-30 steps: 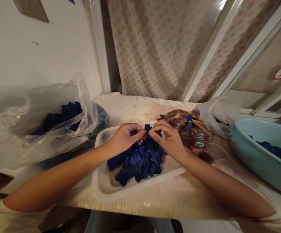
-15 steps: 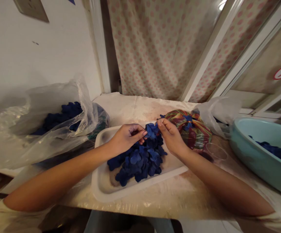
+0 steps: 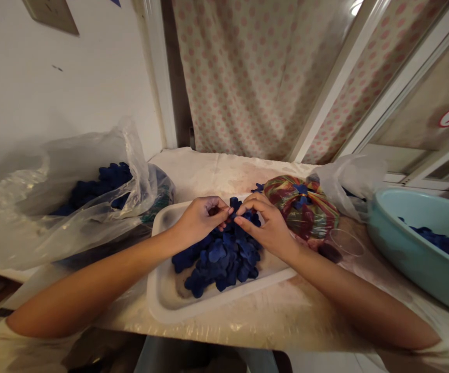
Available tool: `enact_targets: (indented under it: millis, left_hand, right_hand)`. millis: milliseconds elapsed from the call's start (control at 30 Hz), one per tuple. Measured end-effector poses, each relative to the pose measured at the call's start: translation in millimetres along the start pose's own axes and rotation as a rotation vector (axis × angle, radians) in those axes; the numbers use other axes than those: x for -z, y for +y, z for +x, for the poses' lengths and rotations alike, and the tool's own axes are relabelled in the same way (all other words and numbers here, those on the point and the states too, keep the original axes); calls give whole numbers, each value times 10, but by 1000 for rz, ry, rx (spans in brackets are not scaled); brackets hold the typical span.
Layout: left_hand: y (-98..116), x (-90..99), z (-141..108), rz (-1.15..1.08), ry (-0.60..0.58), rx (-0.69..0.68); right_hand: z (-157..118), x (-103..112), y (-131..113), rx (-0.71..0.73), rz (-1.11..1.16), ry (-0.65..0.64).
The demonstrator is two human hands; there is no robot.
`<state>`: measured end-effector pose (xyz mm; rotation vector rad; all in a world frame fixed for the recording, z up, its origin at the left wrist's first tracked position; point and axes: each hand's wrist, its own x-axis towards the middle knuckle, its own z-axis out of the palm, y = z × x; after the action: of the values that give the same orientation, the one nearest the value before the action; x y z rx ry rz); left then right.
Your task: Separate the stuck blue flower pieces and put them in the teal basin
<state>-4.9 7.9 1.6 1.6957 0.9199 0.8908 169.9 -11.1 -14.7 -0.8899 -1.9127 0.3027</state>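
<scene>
My left hand (image 3: 204,217) is closed in a pinch, thumb against fingers, on a blue fabric flower (image 3: 233,202) held above the pile. From the right, my right hand (image 3: 266,225) reaches the same spot, its thumb and forefinger curled together at the flower's edge. Their tips nearly meet those of my left hand, and part of the flower is hidden behind the fingers. Beneath both hands, a heap of dark blue flower-shaped fabric pieces (image 3: 218,259) lies in a white plastic tray (image 3: 165,313).
Left stands an open clear plastic bag (image 3: 64,228) with more blue pieces. Behind my right hand is a striped, shiny bundle (image 3: 317,217) with blue flowers on top. A light-blue basin (image 3: 410,254) holds blue pieces at right. A clear ring (image 3: 346,242) lies nearby.
My right hand has moved left and slightly down, bringing its fingertips to those of my left hand. The flower, spread between the hands before, is now mostly covered. My left hand barely moved.
</scene>
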Motion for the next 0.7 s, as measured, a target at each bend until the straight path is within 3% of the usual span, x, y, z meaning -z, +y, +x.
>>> enact_targets:
  millis: [167,367,567,633,700]
  left_hand:
    - [-49,2,4,-37,-54,-31]
    - [-53,4,7,-62,-76,-30]
    - [-16,-1,14,-36,-6,-2]
    - [-10,2,20,-23,21,12]
    - [-5,4,22,-17,35,26]
  right_hand:
    - [-4,-13,20,-18,-6,-18]
    - [6,-17,86,-175,149,-32]
    - [70,-5,386,-441,353,477]
    - [81,6,438,-450,372,542]
    - [74,15,406,-378,305,513]
